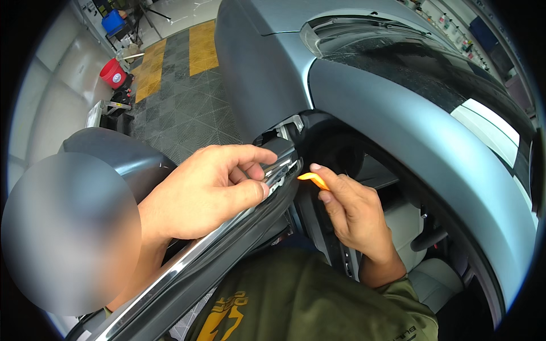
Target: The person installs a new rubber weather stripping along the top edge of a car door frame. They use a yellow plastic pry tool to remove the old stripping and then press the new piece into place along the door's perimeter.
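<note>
An orange plastic pry tool (316,180) with a bent, flattened tip is pinched between the thumb and index finger of my right hand (357,215). Its tip points left, toward the front upper corner of the open car door, close to the door's edge. My left hand (213,184) lies over that corner from the outer side. Its thumb and index finger are apart, with fingertips at the end of the chrome trim strip (185,258). Whether the curled fingers press on the strip is hard to see. A black seal (227,250) runs along the strip's inner side.
The blue-grey car roof frame (415,108) arches over the door opening on the right. A side mirror (116,153) juts out at left. Inside are a light seat (435,278) and dark steering wheel (429,238). A red bucket (112,74) stands on the tiled floor (193,108).
</note>
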Motion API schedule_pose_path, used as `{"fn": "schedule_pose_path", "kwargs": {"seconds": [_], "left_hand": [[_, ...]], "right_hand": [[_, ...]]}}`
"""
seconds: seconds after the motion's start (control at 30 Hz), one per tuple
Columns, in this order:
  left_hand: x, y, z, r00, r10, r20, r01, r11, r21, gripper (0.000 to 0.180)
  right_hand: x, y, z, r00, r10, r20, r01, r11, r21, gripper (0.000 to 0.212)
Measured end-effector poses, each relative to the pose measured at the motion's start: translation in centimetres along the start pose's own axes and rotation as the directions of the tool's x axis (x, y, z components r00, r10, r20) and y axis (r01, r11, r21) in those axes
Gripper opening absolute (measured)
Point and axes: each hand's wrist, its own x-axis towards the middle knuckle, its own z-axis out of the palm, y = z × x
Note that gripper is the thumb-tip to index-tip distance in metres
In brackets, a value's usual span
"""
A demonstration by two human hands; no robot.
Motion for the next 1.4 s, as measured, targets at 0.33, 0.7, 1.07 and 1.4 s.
{"fn": "schedule_pose_path", "kwargs": {"seconds": [0.33, 0.7, 1.07, 1.4], "left_hand": [[0.8, 0.3, 0.1, 1.0, -0.011, -0.01, 0.011, 0.998, -0.059, 0.043], [4.0, 1.5, 0.9, 0.999, 0.024, 0.042, -0.041, 0.881, 0.472, 0.038], [3.8, 1.9, 2.5, 0.995, 0.092, -0.031, -0.058, 0.824, 0.563, 0.031], [4.4, 1.5, 2.7, 0.966, 0.258, 0.011, -0.162, 0.573, 0.804, 0.018]], "right_hand": [[-1.2, 1.1, 1.0, 0.988, 0.018, 0.153, -0.04, 0.989, 0.141, 0.061], [-2.1, 3.6, 3.9, 1.0, 0.012, 0.02, -0.017, 0.966, 0.259, 0.059], [-2.8, 3.4, 10.1, 0.93, 0.026, -0.368, 0.143, 0.893, 0.426, 0.057], [-2.4, 3.6, 10.9, 0.898, -0.015, -0.44, 0.185, 0.92, 0.345, 0.055]]}}
